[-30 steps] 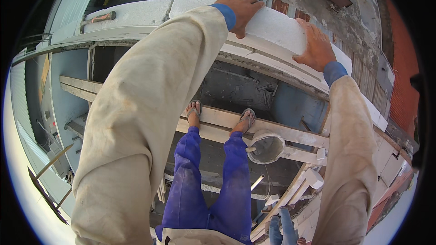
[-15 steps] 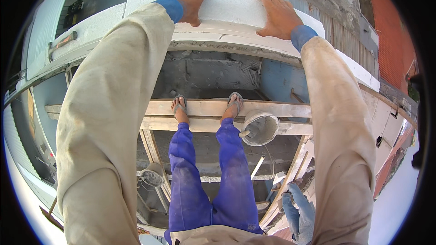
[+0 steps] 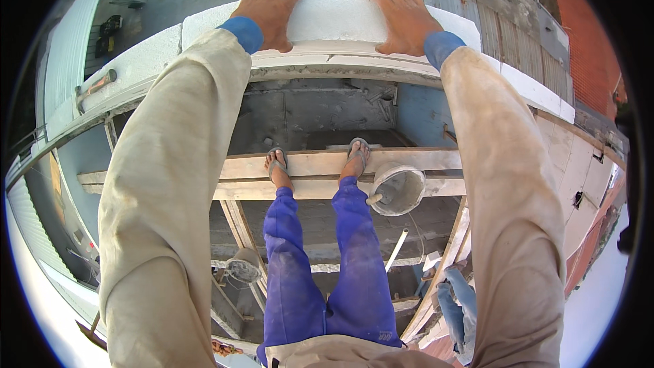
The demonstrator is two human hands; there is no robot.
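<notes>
A long white aerated concrete block (image 3: 337,19) lies on top of the wall's white course. On its left part rests my left hand (image 3: 269,17), fingers over the top toward the far edge and thumb against the near side. My right hand (image 3: 403,22) grips the same block farther right, its thumb also on the near side. A bare stretch of block shows between the hands. Both fingertips' far ends are partly hidden by the block's edge. To the left, a hammer (image 3: 97,87) with an orange-brown handle lies on neighbouring white blocks.
My sandalled feet stand on wooden planks (image 3: 320,161) above a grey floor far below. A mortar-stained bucket (image 3: 400,191) with a handle sticking out is beside my right foot. Another bucket (image 3: 243,267) hangs or stands lower left. Blue-grey cloth (image 3: 456,313) shows at lower right.
Both hands stay on the block and appear slightly farther left along it. The view has shifted a little: my feet and the bucket appear farther right, the hammer lower.
</notes>
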